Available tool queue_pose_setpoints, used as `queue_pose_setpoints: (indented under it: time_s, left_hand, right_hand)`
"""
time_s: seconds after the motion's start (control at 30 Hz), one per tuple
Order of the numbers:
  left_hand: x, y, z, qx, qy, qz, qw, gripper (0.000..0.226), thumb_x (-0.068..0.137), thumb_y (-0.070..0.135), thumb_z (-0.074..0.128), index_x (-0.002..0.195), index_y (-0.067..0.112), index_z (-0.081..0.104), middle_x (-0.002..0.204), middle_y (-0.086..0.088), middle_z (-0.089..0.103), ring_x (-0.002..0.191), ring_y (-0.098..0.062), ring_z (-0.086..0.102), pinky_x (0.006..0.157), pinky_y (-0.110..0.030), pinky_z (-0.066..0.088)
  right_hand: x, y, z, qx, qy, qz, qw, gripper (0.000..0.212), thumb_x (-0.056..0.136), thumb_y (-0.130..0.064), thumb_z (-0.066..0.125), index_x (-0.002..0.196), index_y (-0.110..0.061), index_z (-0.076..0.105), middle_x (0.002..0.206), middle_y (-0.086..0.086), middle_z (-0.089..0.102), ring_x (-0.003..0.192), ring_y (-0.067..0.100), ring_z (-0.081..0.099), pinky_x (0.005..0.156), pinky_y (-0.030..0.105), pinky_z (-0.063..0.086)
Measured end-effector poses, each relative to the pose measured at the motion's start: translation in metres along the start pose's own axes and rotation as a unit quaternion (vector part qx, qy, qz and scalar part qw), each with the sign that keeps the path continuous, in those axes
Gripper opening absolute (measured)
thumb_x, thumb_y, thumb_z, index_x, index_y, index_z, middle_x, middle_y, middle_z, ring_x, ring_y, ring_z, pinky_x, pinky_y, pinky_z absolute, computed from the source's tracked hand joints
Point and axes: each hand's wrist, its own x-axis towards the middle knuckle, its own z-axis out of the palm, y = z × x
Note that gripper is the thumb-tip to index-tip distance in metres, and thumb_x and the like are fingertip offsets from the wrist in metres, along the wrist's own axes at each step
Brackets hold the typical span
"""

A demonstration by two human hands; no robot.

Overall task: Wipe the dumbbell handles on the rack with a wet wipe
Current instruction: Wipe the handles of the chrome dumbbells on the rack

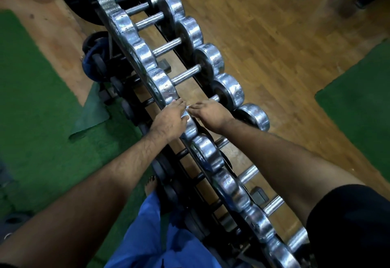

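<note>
1. Two hands met over one dumbbell (191, 127) near the middle of the rack (147, 90).
2. A small white wet wipe (188, 107) showed between the fingertips, just at 12 o'clock of that dumbbell's near shiny end.
3. The left hand (168, 119) lay on the shiny end, fingers bent a little and pinching the wipe.
4. The right hand (211, 112) reached over the handle at 3 o'clock of the left hand, its fingers curled down; I cannot tell how much of the wipe it held.
5. Many silver dumbbells sat in a long row on the rack, from 11 o'clock down to 5 o'clock.
6. A brown wood floor (263, 35) lay at 1 o'clock of the rack.
7. Green mats (31, 98) lay at 9 o'clock and 3 o'clock.
8. Blue trousers (156, 236) showed at 6 o'clock.
</note>
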Motion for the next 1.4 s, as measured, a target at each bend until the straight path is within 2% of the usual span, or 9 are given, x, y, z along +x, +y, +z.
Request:
queue_pose_setpoints:
  time_s: [0.27,0.4,0.6,0.77,0.9,1.07,1.23,1.3,1.4]
  left_hand:
    - [-0.002,0.008,0.000,0.036,0.009,-0.002,0.999,0.055,0.101,0.026,0.048,0.151,0.010,0.033,0.160,-0.004,0.028,0.148,-0.019,0.024,0.120,-0.032,0.022]
    - [-0.003,0.016,0.004,0.074,0.024,0.015,0.997,0.051,0.100,0.019,0.044,0.149,0.006,0.036,0.157,-0.010,0.032,0.147,-0.023,0.026,0.121,-0.033,0.020]
    - [-0.003,0.021,0.005,0.072,0.026,0.010,0.997,0.051,0.099,0.014,0.043,0.149,0.006,0.035,0.158,-0.010,0.031,0.148,-0.024,0.023,0.122,-0.032,0.016]
    - [-0.004,0.020,0.002,0.060,0.019,0.013,0.998,0.048,0.099,0.015,0.044,0.146,0.005,0.041,0.155,-0.011,0.035,0.147,-0.026,0.026,0.120,-0.033,0.019]
    - [-0.002,0.018,0.001,0.063,0.017,0.017,0.998,0.048,0.100,0.018,0.045,0.146,0.007,0.041,0.156,-0.010,0.036,0.147,-0.024,0.026,0.120,-0.032,0.019]
    - [-0.003,0.017,0.002,0.058,0.016,0.023,0.998,0.048,0.099,0.018,0.045,0.146,0.007,0.041,0.155,-0.011,0.037,0.147,-0.024,0.026,0.122,-0.033,0.018]
    - [0.000,0.015,0.002,0.050,0.010,0.023,0.998,0.048,0.099,0.019,0.046,0.145,0.007,0.043,0.155,-0.010,0.037,0.147,-0.023,0.026,0.121,-0.034,0.020]
    - [0.000,0.013,0.003,0.046,0.012,0.024,0.999,0.047,0.099,0.018,0.046,0.144,0.006,0.044,0.154,-0.011,0.038,0.146,-0.024,0.027,0.121,-0.034,0.020]
    - [-0.001,0.010,0.004,0.044,0.013,0.030,0.998,0.047,0.099,0.019,0.046,0.144,0.006,0.044,0.154,-0.011,0.039,0.146,-0.025,0.027,0.121,-0.033,0.020]
  right_hand:
    - [-0.014,0.007,0.012,-0.033,0.040,0.118,0.992,0.055,0.090,-0.012,0.053,0.145,-0.012,0.046,0.144,0.006,0.052,0.136,0.027,0.043,0.117,0.041,0.024]
    - [-0.013,-0.012,0.023,-0.058,0.044,0.061,0.995,0.058,0.085,-0.020,0.061,0.141,-0.007,0.050,0.139,0.009,0.056,0.131,0.030,0.048,0.116,0.044,0.028]
    - [-0.018,0.008,0.015,-0.085,0.018,0.176,0.980,0.060,0.094,-0.021,0.049,0.152,-0.016,0.034,0.154,0.002,0.041,0.143,0.028,0.032,0.118,0.045,0.018]
    - [-0.023,-0.002,0.017,-0.087,0.000,0.166,0.982,0.066,0.090,-0.025,0.056,0.151,-0.013,0.034,0.149,0.002,0.045,0.125,0.028,0.045,0.100,0.041,0.038]
    - [-0.018,-0.002,0.007,-0.093,-0.012,0.250,0.964,0.064,0.092,-0.019,0.047,0.152,-0.010,0.028,0.149,0.007,0.043,0.114,0.026,0.046,0.092,0.039,0.039]
    - [-0.016,-0.004,0.003,-0.088,-0.015,0.256,0.963,0.061,0.094,-0.020,0.049,0.152,-0.014,0.030,0.145,0.002,0.046,0.103,0.025,0.052,0.079,0.039,0.040]
    - [-0.018,0.006,0.016,0.043,0.013,0.276,0.960,0.076,0.090,0.003,0.044,0.157,-0.021,0.019,0.165,-0.008,0.016,0.079,0.026,0.066,0.047,0.029,0.041]
    - [-0.023,0.006,0.023,0.067,0.016,0.232,0.970,0.079,0.089,0.000,0.047,0.156,-0.029,0.020,0.164,-0.016,0.015,0.070,0.029,0.065,0.047,0.029,0.040]
    - [-0.024,0.016,0.029,0.098,0.049,0.252,0.962,0.075,0.090,0.001,0.045,0.153,-0.034,0.026,0.161,-0.021,0.020,0.081,0.028,0.068,0.054,0.029,0.042]
